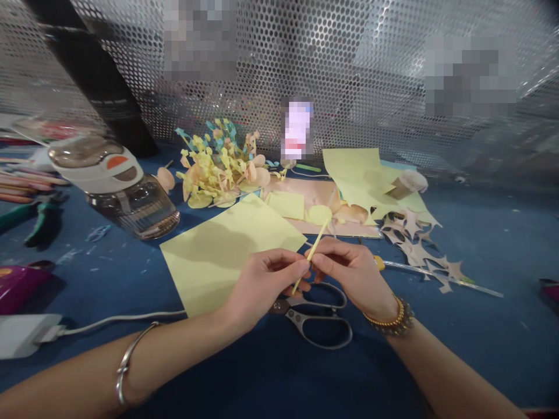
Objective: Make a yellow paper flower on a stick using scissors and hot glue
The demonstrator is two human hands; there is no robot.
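Between my two hands, a thin yellow paper strip (pixel 320 237) stands slanted, its upper end leaning right. My left hand (pixel 273 273) pinches it from the left with thumb and fingertips. From the other side, my right hand (pixel 349 270) pinches it too, its thumb touching the strip. Beneath the hands lies a pair of scissors (pixel 323 331), its grey handle loops showing and its blades hidden. A large yellow paper sheet (pixel 209 250) lies behind my left hand. Past the fingers, smaller yellow paper pieces (pixel 286 205) rest on a pinkish board (pixel 305 186).
Behind stands a bunch of paper flowers (pixel 218 163), with a clear bottle (pixel 131 198) left of it. Pliers (pixel 41 215) and a white charger (pixel 28 336) are far left. At right lie cut paper scraps (pixel 410 238) and a screwdriver (pixel 437 272). A perforated metal panel (pixel 262 70) closes the back.
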